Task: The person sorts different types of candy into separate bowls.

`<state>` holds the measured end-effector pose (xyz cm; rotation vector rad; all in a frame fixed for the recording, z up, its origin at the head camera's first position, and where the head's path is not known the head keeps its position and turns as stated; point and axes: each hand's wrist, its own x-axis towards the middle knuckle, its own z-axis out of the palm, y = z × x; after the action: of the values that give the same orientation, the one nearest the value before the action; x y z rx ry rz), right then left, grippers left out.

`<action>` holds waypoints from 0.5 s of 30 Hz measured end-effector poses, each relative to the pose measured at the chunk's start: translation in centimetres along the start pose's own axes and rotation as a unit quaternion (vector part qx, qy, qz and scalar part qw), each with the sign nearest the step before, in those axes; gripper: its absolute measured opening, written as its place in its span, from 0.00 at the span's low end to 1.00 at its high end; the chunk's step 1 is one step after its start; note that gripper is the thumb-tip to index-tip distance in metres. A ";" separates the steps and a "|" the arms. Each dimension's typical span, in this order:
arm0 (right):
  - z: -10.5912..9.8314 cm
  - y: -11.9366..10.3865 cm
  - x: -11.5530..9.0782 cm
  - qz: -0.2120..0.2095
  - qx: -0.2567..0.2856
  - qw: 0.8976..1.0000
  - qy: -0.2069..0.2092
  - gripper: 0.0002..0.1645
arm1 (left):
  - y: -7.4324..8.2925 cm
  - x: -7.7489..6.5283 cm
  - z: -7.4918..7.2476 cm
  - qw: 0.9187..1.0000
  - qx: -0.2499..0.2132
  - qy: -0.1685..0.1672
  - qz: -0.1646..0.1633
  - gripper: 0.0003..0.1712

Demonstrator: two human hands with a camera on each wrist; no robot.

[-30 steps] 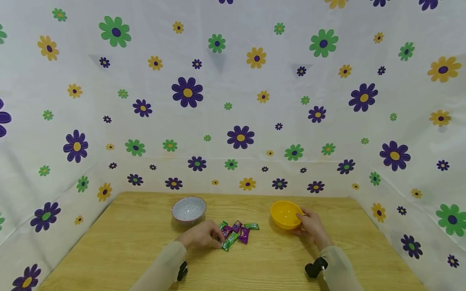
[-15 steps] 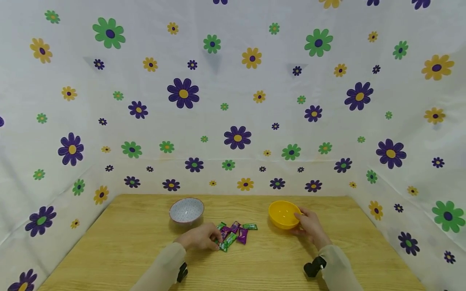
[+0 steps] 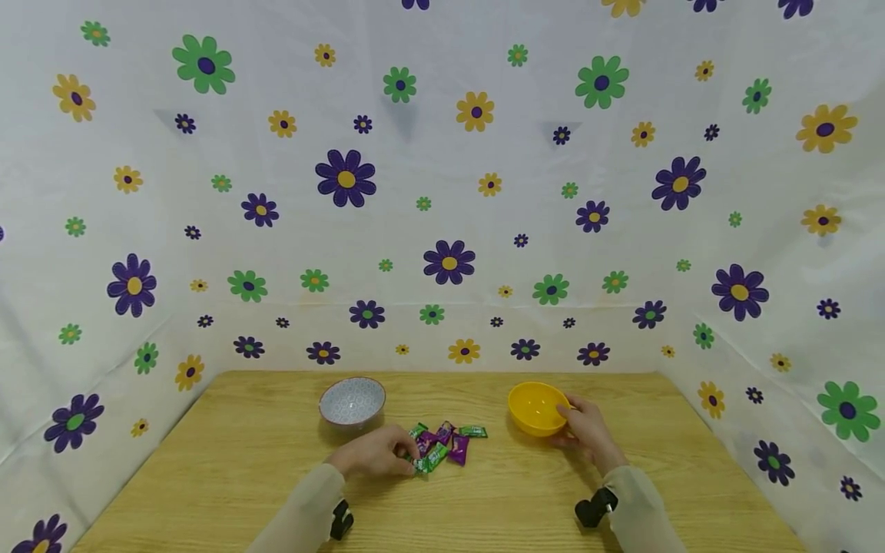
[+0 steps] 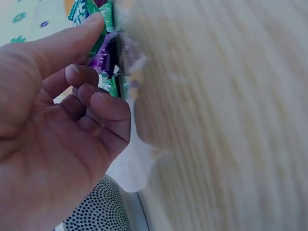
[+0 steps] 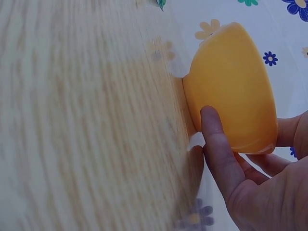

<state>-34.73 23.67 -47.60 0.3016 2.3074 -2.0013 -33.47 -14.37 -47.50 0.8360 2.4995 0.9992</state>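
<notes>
My left hand (image 3: 376, 452) is at the near-left edge of a small pile of wrapped candies, its thumb and fingers pinching a green-wrapped candy (image 3: 419, 465). In the left wrist view the thumb overlaps green wrappers, and the index finger is mostly hidden; the other fingers curl toward the palm. Purple candies (image 3: 459, 449) and more green candies (image 3: 473, 432) lie on the table beside it. On the right, my right hand (image 3: 588, 434) grips a yellow bowl (image 5: 231, 91) by its side, thumb along the outer wall and fingers at the rim. The bowl stands upright.
A grey-blue patterned bowl (image 3: 353, 402) with a reddish rim stands behind my left hand. The wooden table (image 3: 484, 507) ends at a flower-printed white cloth (image 3: 387, 230) at the back and both sides. A black strap device (image 3: 596, 507) sits on each wrist.
My left hand has shifted slightly left, with a green candy at its fingertips. My right hand stays on the yellow bowl. The whole head view has drifted a little.
</notes>
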 end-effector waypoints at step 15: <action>0.0 0.2 0.1 0.005 0.012 1.000 -0.006 0.31 | -0.1 0.8 -0.1 0.991 -0.114 0.071 -0.010 0.06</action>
<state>-34.76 23.73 -47.84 0.3007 2.2710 -2.0214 -34.20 -14.01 -47.60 0.6899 2.4404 1.3483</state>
